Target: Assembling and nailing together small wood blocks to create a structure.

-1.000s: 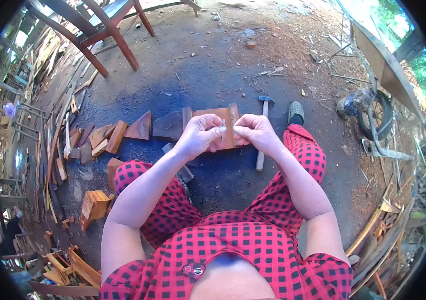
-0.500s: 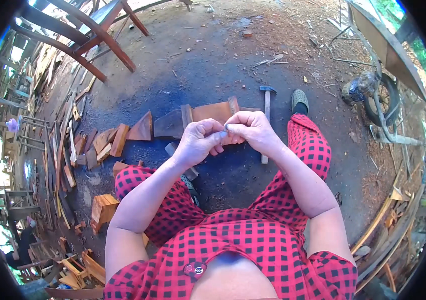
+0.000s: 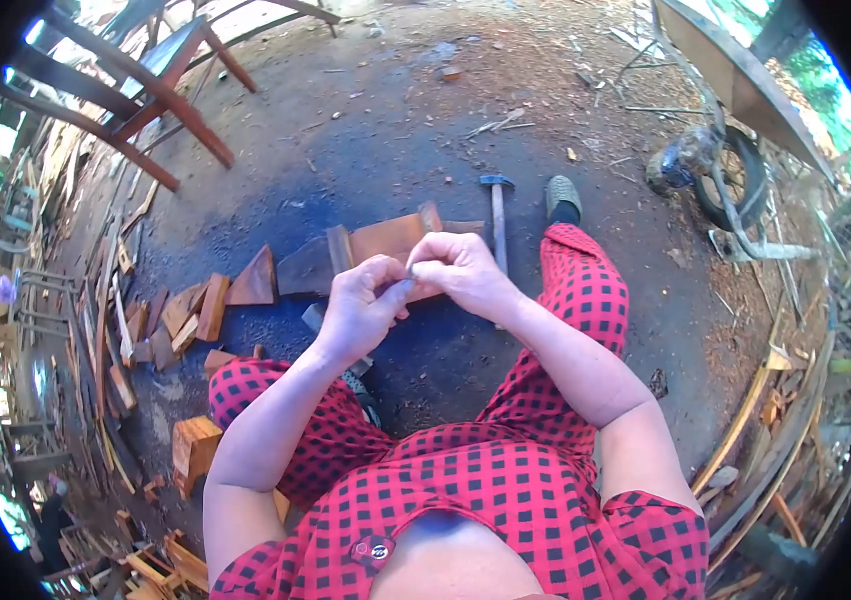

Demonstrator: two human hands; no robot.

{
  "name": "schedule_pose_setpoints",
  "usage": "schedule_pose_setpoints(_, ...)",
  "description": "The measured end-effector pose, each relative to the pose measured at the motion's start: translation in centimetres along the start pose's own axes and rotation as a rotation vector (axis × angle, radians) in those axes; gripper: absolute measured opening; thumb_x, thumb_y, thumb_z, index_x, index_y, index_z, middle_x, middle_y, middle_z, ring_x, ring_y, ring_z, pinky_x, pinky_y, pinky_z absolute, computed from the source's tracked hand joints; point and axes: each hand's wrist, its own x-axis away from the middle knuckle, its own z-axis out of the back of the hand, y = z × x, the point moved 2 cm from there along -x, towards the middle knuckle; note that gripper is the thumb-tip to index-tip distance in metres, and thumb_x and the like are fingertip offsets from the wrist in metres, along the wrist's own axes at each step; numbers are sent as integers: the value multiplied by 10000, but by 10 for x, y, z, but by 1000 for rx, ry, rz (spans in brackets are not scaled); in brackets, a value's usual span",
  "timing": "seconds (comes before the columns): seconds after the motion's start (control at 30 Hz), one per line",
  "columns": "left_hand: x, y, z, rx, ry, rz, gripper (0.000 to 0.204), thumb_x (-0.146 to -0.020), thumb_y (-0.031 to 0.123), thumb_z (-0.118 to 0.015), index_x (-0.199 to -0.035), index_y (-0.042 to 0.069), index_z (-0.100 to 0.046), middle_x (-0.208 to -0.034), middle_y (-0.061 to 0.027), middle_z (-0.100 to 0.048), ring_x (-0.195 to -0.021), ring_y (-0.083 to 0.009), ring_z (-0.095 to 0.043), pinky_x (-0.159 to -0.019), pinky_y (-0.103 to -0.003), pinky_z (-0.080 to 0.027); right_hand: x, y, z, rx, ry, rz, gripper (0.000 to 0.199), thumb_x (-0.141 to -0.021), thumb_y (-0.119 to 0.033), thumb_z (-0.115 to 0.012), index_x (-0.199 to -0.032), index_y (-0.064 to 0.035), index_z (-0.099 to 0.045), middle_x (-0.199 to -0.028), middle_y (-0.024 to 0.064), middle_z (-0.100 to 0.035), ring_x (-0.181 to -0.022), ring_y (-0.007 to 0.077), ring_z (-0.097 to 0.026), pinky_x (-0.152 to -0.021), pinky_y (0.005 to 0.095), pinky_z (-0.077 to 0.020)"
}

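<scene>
My left hand (image 3: 368, 305) and my right hand (image 3: 459, 275) meet in front of me, thumbs and fingertips pinched together. Something small and dark seems to be between the fingertips, too small and covered to name. Below the hands, on the ground, lies a brown wooden board (image 3: 386, 238) with two upright wood strips, one at each side; my fingers hide part of it. A hammer (image 3: 499, 225) with a pale handle lies just right of the board, near my right forearm. Partly behind my left wrist is a grey flat-ended object (image 3: 313, 318), its kind unclear.
Wood offcuts (image 3: 213, 305) lie in a row to the left, with a larger wood block (image 3: 194, 448) by my left knee. A wooden chair (image 3: 161, 95) stands far left. A wheelbarrow (image 3: 746, 180) is at the far right. Long wood strips (image 3: 756, 440) lie lower right.
The whole view has shifted, so the ground and objects sit further left in the picture. My hands stay pinched together, with only slight finger movement.
</scene>
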Motion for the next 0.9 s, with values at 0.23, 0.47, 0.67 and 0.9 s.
schedule_pose_setpoints(0.23,-6,-6,-5,-166,148,-316,68,-777,-25,-594,-831,-13,-555,-694,-91,-561,-651,-155,-573,-595,-283,-451,3,0,2,313,-1,82,67,-822,-29,-525,-821,20,-571,-720,14,-575,-699,61,-544,-631,225,-447)
schedule_pose_setpoints(0.47,-13,2,-12,-311,204,-536,99,-734,-63,-571,-813,-13,-542,-730,-143,-540,-682,-289,-560,-613,-326,-448,5,-3,4,402,98,222,68,-824,-26,-532,-846,18,-580,-706,40,-584,-683,69,-546,-608,244,-457)
schedule_pose_setpoints(0.67,-22,-6,-21,-283,214,-515,86,-734,-58,-566,-795,-12,-527,-723,-145,-533,-674,-290,-557,-613,-340,-447,4,-1,2,526,185,331,94,-811,-42,-500,-850,5,-572,-719,158,-589,-679,256,-608,-631,342,-479)
schedule_pose_setpoints(0.9,-25,-9,-25,-411,260,-458,66,-739,5,-578,-783,3,-528,-716,-159,-542,-679,-335,-572,-610,-373,-451,-3,4,-2,629,239,177,83,-763,-76,-485,-793,-1,-506,-766,212,-594,-771,376,-590,-702,458,-456)
